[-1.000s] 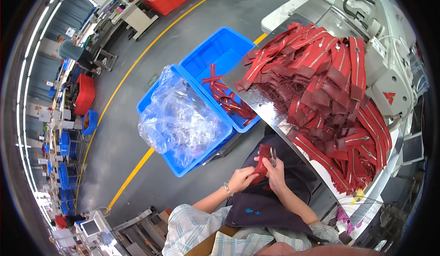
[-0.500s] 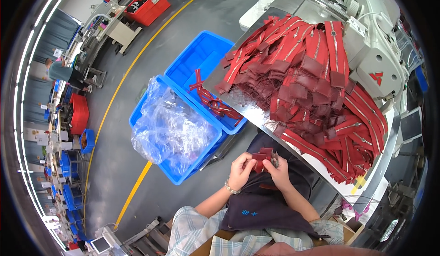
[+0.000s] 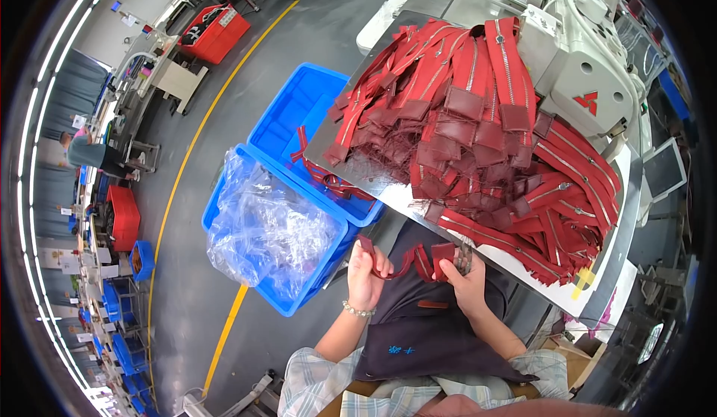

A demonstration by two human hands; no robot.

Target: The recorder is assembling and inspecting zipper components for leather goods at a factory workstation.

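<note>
We see wavy red fabric strip (image 3: 423, 262); our curled left hand (image 3: 366, 277) pinches one end, right hand (image 3: 468, 281) other, plus metal tool (image 3: 464, 258)

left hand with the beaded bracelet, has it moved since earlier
Yes: the braceleted left hand moved forward, closer to the blue rectangular plastic bin holding clear plastic film.
</note>
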